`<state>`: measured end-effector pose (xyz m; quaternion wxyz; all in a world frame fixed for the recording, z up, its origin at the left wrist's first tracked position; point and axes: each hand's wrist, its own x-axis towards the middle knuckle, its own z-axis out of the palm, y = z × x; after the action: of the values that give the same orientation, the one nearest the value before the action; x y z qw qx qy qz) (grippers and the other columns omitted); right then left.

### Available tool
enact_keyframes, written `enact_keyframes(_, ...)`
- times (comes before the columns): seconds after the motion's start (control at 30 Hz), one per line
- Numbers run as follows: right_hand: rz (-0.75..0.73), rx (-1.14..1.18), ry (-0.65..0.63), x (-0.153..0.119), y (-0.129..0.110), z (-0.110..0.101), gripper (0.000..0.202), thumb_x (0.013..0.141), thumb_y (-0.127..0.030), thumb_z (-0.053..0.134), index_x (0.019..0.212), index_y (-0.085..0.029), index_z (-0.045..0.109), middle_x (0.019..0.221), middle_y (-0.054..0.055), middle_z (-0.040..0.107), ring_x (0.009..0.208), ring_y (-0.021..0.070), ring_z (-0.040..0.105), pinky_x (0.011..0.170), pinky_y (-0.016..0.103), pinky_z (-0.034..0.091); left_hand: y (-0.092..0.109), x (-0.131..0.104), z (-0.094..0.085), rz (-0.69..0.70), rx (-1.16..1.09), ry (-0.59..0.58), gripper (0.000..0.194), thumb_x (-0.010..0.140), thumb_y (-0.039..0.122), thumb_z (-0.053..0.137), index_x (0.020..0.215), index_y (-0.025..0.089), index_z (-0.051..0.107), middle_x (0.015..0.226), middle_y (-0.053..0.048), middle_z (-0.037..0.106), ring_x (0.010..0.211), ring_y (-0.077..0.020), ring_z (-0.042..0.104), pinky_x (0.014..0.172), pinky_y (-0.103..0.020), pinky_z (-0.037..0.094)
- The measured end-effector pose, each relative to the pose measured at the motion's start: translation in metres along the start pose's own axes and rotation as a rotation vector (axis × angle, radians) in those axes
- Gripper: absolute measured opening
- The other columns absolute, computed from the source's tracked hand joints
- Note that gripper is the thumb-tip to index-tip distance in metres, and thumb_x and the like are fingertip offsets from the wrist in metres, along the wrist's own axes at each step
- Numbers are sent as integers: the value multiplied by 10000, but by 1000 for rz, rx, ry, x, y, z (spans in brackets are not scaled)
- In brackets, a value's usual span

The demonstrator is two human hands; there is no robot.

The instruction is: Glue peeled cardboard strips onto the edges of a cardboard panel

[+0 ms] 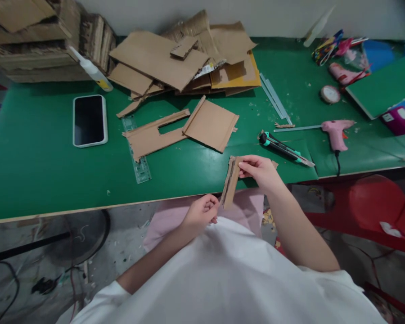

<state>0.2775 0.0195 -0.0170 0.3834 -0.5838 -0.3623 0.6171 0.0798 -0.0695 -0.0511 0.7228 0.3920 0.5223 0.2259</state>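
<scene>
My right hand point(259, 171) pinches a narrow piece of cardboard point(232, 184) between thumb and fingers at its upper right side. The piece is held tilted over the table's front edge, with a torn, dark edge running along its length. My left hand point(202, 210) is closed beside its lower end, fingers curled; whether they hold anything is hidden. Beyond the hands lie a square cardboard panel point(212, 125) with a raised strip along one side and a cardboard piece with a rectangular cutout point(145, 139), which rests partly on a clear ruler point(142, 172).
A cutter knife point(285, 149), a pink glue gun point(337, 134), glue sticks point(275, 99) and a tape roll point(330, 94) lie on the right. A phone point(89, 120) and a glue bottle point(92, 72) are left. Stacked cardboard point(155, 56) is behind. A red stool point(380, 204) stands below.
</scene>
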Motion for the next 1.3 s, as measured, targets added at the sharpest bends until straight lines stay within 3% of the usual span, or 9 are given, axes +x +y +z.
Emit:
enact_keyframes(0.3,-61,-47,43,1,0,9,259,600,-302,715,811,-170,647,618,-22,631,520,80,580,549,235,542,1,0,-1,-1,-7,-7,104,744,265,498,774,167,487,515,52,504,443,-77,514,452,-179,412)
enact_keyframes(0.6,-57,-90,66,1,-1,9,275,603,-316,708,817,-163,625,608,-22,606,514,85,583,503,218,535,6,-5,0,40,82,3,272,828,399,391,790,164,520,544,20,519,492,-97,528,442,-180,386)
enact_keyframes(0.7,-55,-99,72,1,0,10,279,600,-320,708,813,-162,620,625,-18,611,505,81,580,514,223,540,10,-4,4,11,128,-22,323,809,451,426,803,156,558,569,9,528,516,-99,528,459,-180,392)
enact_keyframes(0.8,-68,-142,87,0,0,10,307,600,-337,703,841,-169,615,644,-24,590,486,81,568,473,224,532,12,0,10,19,173,24,323,765,465,499,808,155,579,545,29,480,484,-92,504,455,-182,386)
enact_keyframes(0.93,-180,-227,192,-13,3,7,353,648,-371,663,964,-230,594,693,-33,554,424,68,508,328,190,445,10,5,13,34,179,67,275,758,428,516,739,159,568,487,57,405,413,-75,450,416,-180,336)
enact_keyframes(1.03,-161,-212,297,-31,11,7,241,677,-405,637,828,-220,606,628,-27,553,397,72,472,305,188,405,11,3,12,45,156,56,260,767,416,509,737,163,561,485,59,399,419,-76,441,426,-181,339)
enact_keyframes(1.1,-79,-155,257,-44,18,10,237,674,-420,641,776,-209,606,598,-21,561,414,88,479,332,208,428,13,-2,12,70,190,46,256,777,413,504,751,166,567,502,56,408,437,-76,445,439,-182,340)
enact_keyframes(1.17,-42,-59,179,-55,24,14,271,655,-397,670,859,-227,617,704,-4,613,515,110,541,423,232,486,16,-7,11,113,268,35,253,793,402,491,735,168,568,503,52,419,458,-77,441,448,-181,319)
enact_keyframes(1.3,-116,169,8,-68,26,19,312,630,-319,713,926,-275,627,870,-2,660,807,150,609,714,283,516,23,-15,9,223,475,55,237,807,365,484,719,171,590,532,40,469,500,-77,417,473,-190,282)
